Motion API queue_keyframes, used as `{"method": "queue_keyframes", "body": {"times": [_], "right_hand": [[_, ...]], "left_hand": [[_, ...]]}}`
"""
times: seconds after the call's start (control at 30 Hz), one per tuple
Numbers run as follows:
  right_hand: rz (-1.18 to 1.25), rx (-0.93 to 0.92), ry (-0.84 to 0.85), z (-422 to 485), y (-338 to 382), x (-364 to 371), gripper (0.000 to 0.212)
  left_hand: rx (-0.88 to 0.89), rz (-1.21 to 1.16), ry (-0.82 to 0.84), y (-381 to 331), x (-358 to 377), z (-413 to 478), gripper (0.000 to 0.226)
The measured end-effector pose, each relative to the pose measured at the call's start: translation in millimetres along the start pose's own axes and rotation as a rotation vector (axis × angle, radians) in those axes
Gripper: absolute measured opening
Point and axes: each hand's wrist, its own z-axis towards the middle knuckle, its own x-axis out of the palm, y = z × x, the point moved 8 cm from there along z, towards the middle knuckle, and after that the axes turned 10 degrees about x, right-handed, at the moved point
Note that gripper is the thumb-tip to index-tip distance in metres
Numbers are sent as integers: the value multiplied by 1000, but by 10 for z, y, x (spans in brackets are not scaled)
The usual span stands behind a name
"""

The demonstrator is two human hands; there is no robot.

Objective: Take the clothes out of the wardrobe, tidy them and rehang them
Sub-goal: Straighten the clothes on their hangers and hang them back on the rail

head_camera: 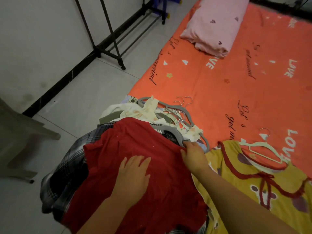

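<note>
A red garment (128,146) lies on top of a pile of clothes at the near left corner of the orange mattress (219,85). My left hand (133,176) rests flat on it with straight fingers. My right hand (194,154) pinches the red garment's edge by a grey hanger (172,132). Under the red cloth lie a plaid garment (70,168) and cream clothes (148,108) with several hangers, their metal hooks showing. To the right a yellow patterned garment (263,200) is spread out, with a pale hanger (263,149) on its collar.
A black rolling clothes rack (108,38) stands bare against the white wall at the upper left. A pink pillow (214,22) lies at the head of the mattress. A grey chair (15,137) stands on the tiled floor at the left.
</note>
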Motion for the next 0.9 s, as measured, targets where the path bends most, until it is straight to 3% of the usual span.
{"method": "queue_keyframes", "body": {"times": [0.23,0.37,0.47,0.6,0.77,0.9], "right_hand": [[-113,7,-71,607,63,206,46],[-150,4,-123,649,130,171,34],[73,10,-144,491,211,23,24],[363,-154,-155,-41,498,-271,12],[497,-235,-145,-785,783,-684,11],[566,-280,-193,-1449,877,-1056,12]], "left_hand": [[-16,-48,40,-28,371,167,56],[-24,-61,52,-53,402,142,55],[-11,-62,37,-100,259,119,55],[26,-101,-142,-194,-265,83,54],[78,1,-384,-301,-1055,-72,59],[154,52,-466,-459,-1462,-303,61]]}}
